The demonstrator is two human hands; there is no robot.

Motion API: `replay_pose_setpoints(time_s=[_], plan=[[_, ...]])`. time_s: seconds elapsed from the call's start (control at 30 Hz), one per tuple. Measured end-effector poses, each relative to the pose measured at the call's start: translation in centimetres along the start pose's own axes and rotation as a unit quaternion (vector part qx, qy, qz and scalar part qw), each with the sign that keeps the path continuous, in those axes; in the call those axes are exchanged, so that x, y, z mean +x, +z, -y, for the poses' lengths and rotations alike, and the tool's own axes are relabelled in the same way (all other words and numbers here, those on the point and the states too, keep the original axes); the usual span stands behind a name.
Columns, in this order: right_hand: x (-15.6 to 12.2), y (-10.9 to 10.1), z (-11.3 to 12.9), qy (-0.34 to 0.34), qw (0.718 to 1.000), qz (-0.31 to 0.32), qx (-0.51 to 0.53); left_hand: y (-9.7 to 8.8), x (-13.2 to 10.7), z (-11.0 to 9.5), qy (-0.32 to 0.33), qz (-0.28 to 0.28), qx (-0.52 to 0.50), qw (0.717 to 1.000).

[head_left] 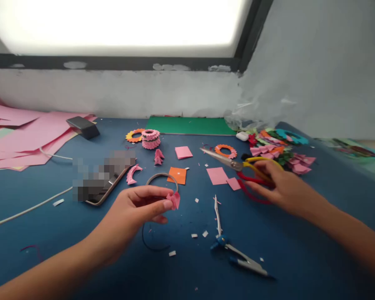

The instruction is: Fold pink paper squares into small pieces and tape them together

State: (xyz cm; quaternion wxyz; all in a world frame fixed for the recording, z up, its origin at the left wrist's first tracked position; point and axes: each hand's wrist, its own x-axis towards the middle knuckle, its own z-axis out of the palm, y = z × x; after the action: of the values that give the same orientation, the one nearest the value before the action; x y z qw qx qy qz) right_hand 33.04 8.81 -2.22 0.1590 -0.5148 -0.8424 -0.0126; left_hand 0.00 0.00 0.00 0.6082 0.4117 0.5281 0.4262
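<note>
My left hand point(137, 208) pinches a small folded pink paper piece point(175, 200) between thumb and fingers, just above the blue table point(187, 271). My right hand point(281, 187) rests on the red and yellow handles of the scissors point(234, 164), fingers curled around them; the blades point left and lie on the table. Pink paper squares point(217, 175) lie just left of the scissors, and an orange square point(177, 175) sits beyond my left hand beside a round band point(161, 178).
A drawing compass point(234, 246) lies near the front. A phone point(108, 185) and white cable point(28, 208) are at left, with pink sheets point(25, 137) behind. Folded paper rings point(150, 138), a green mat point(190, 125) and a pile of folded pieces point(281, 150) sit farther back.
</note>
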Motion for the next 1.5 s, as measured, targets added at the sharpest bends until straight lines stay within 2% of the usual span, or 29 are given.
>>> replay_pose_setpoints(time_s=[0.1,0.2,0.3,0.47,0.67,1.23,1.5], plan=[[-0.2,-0.6,-0.1,-0.080,0.984,-0.151,-0.057,-0.1,0.1,0.1,0.003,-0.003,-0.004,1.000],[-0.5,-0.9,0.5,-0.188,0.953,-0.215,-0.102,-0.2,0.0,0.0,0.004,0.005,-0.005,1.000],[-0.7,-1.0,1.7,-0.253,0.936,-0.211,-0.120,-0.2,-0.1,0.1,-0.001,0.024,-0.010,1.000],[-1.0,-1.4,3.0,-0.297,0.930,-0.187,-0.109,0.0,-0.3,0.2,-0.005,0.052,-0.022,0.998],[-1.1,-1.7,3.3,-0.308,0.924,-0.191,-0.125,-0.1,-0.4,0.2,-0.004,0.051,-0.022,0.998],[-1.3,-1.4,3.3,-0.306,0.936,-0.153,-0.084,-0.2,-0.3,0.5,0.007,0.080,-0.044,0.996],[-1.6,-1.7,3.1,-0.317,0.933,-0.144,-0.093,0.2,-0.2,0.1,-0.006,0.067,-0.043,0.997]])
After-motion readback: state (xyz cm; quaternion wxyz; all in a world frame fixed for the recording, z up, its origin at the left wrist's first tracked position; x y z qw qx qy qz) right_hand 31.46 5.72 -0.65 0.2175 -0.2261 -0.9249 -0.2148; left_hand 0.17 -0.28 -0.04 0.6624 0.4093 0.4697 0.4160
